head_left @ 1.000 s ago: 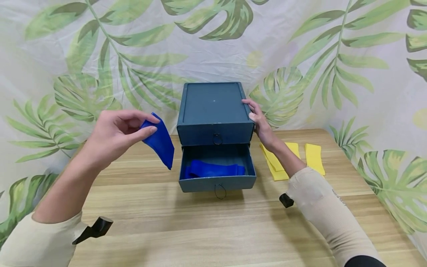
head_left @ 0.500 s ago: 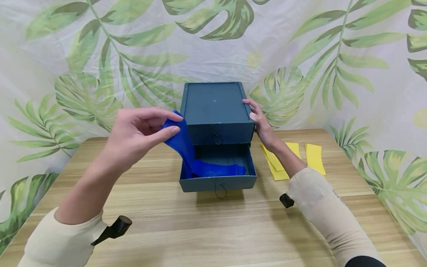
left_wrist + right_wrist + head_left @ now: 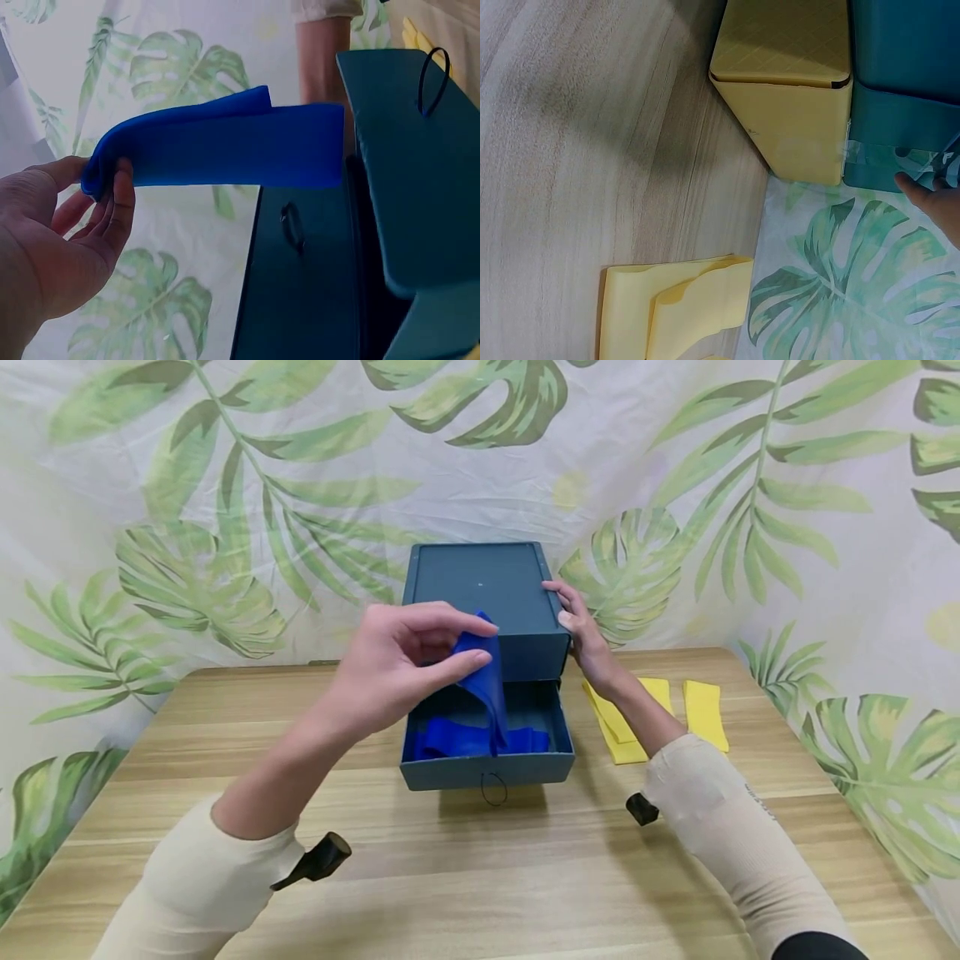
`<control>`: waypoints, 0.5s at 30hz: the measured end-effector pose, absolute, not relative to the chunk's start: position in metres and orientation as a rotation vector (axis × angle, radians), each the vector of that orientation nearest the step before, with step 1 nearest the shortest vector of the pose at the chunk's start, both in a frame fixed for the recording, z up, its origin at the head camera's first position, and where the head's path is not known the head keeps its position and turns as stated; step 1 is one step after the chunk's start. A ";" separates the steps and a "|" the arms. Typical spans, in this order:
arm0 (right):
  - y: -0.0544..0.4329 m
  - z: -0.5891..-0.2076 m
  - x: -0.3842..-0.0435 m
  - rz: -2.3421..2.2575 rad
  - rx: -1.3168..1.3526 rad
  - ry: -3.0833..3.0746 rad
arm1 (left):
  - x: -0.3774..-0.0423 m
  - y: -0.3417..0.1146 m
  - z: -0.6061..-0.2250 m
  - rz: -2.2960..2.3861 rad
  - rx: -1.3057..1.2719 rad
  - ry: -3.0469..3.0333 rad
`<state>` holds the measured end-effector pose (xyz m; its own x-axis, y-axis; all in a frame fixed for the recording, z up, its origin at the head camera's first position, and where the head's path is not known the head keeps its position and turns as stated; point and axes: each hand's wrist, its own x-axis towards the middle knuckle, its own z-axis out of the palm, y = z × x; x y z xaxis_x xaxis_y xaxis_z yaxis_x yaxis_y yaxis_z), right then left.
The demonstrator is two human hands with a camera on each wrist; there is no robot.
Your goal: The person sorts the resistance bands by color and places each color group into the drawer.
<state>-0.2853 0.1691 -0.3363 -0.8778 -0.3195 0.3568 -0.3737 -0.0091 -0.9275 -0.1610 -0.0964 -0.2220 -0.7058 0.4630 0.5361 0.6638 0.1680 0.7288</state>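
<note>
Hanging limp from the left hand (image 3: 397,664), a blue cloth strip (image 3: 486,681) is pinched by its top end, directly above the open drawer (image 3: 487,768); it is judged soft and light.

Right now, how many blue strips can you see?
2: one blue strip pinched by the left hand above the open drawer, another lying inside; more may be hidden beneath.

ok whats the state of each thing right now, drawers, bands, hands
lower drawer: pulled open, blue bands lying inside
upper drawer: closed
blue band: pinched in left hand, hanging over the open drawer
blue bands in drawer: lying flat
yellow bands: flat on table
right hand: resting on the box's right side
</note>
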 end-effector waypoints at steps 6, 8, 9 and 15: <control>0.169 -0.336 -0.285 2.073 0.757 -2.191 | -0.173 -0.076 -0.231 -1.482 -1.176 -2.241; 0.169 -0.336 -0.285 2.072 0.762 -2.190 | -0.176 -0.070 -0.235 -1.456 -1.194 -2.252; 0.169 -0.336 -0.285 2.070 0.764 -2.192 | -0.177 -0.068 -0.237 -1.440 -1.198 -2.264; 0.171 -0.337 -0.286 2.055 0.779 -2.188 | -0.181 -0.052 -0.242 -1.384 -1.225 -2.335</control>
<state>-0.2859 0.1707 -0.3370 -0.8730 -0.3277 0.3611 -0.3810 -0.0039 -0.9246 -0.1810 -0.0522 -0.2425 -0.6503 0.5649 0.5079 0.7167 0.2347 0.6567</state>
